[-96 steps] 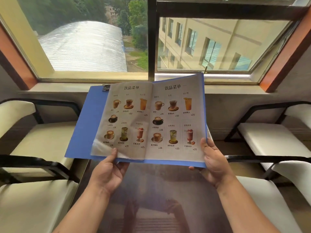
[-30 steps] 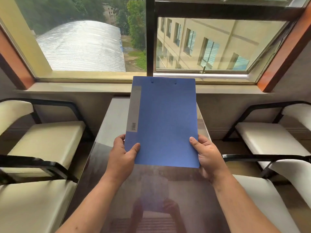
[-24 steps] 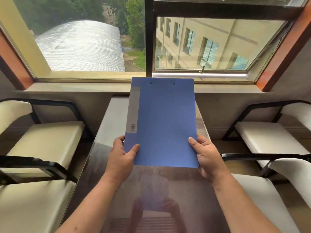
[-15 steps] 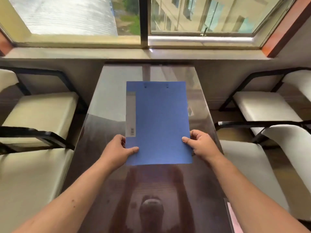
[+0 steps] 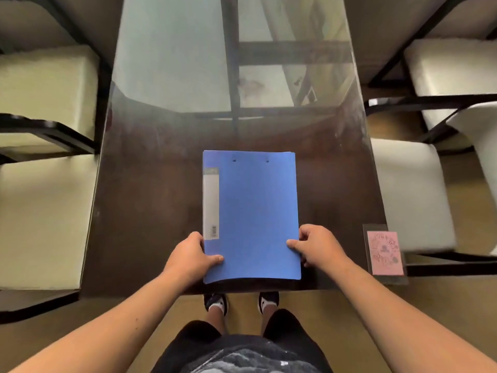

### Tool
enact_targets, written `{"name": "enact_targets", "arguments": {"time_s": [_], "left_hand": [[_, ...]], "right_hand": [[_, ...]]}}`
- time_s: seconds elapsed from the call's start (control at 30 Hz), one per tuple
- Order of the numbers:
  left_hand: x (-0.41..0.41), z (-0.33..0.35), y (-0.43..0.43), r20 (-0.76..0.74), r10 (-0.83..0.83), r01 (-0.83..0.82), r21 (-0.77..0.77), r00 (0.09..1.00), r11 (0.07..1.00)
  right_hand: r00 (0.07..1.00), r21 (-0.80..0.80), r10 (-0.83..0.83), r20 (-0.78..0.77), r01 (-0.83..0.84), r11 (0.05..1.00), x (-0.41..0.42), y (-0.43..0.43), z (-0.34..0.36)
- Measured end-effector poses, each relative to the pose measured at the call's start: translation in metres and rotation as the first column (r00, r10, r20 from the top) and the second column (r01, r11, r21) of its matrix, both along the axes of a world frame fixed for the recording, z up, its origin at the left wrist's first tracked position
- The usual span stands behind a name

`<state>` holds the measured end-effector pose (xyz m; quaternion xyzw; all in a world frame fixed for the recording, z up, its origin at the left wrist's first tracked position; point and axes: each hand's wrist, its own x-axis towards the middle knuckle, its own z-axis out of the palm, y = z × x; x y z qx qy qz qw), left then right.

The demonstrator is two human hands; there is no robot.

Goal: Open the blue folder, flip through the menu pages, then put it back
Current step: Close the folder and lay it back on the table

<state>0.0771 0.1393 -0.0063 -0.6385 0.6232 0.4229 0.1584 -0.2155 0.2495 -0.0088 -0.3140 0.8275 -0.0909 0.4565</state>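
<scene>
Here hands [image 5: 252,251] hold closed blue folder [image 5: 255,216] over glossy table [image 5: 150,184].

A single head-worn view looks steeply down, close over the near end of a glass table [image 5: 150,200].
</scene>
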Motion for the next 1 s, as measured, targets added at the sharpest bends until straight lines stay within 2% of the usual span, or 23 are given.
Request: {"name": "enact_targets", "arguments": {"time_s": [0.3,0.37,0.47,0.53,0.57,0.67,0.73,0.77,0.8,0.9,1.0], "left_hand": [[0.002,-0.015,0.019,0.104,-0.094,0.093,0.014,0.99,0.996],[0.001,-0.013,0.018,0.142,-0.156,0.156,0.009,0.978,0.988],[-0.002,-0.008,0.016,0.259,-0.319,0.337,-0.028,0.912,0.941],[-0.002,-0.007,0.016,0.341,-0.376,0.443,-0.141,0.862,0.885],[-0.002,-0.007,0.017,0.374,-0.415,0.515,-0.224,0.83,0.828],[-0.004,-0.011,0.019,0.386,-0.597,0.71,-0.41,0.703,0.572],[-0.008,-0.014,0.016,0.364,-0.716,0.798,-0.369,0.595,0.476],[-0.01,-0.019,0.015,0.354,-0.755,0.83,-0.313,0.552,0.461],[-0.012,-0.024,0.015,0.334,-0.772,0.84,-0.245,0.541,0.484],[-0.016,-0.032,0.018,0.326,-0.768,0.834,-0.191,0.552,0.518],[-0.02,-0.031,0.019,0.305,-0.772,0.829,-0.189,0.558,0.526]], "right_hand": [[0.999,0.079,0.046,-0.016,-0.044,0.996,0.009,0.021,-0.015],[0.997,0.088,0.069,-0.036,-0.066,0.994,0.01,0.021,-0.015],[0.976,0.126,0.182,-0.121,-0.167,0.978,0.012,0.02,-0.015],[0.938,0.149,0.283,-0.199,-0.257,0.955,0.014,0.02,-0.014],[0.913,0.158,0.324,-0.246,-0.292,0.943,0.016,0.022,-0.013],[0.833,0.095,0.348,-0.429,-0.342,0.935,0.029,0.028,-0.006],[0.741,0.049,0.367,-0.562,-0.413,0.909,0.043,0.033,-0.004],[0.707,0.051,0.381,-0.596,-0.44,0.897,0.05,0.035,-0.004],[0.69,0.041,0.393,-0.608,-0.466,0.884,0.058,0.036,-0.003],[0.7,-0.032,0.449,-0.556,-0.557,0.83,0.088,0.038,-0.008],[0.716,0.042,0.596,-0.362,-0.626,0.778,0.122,0.037,-0.018]]}}
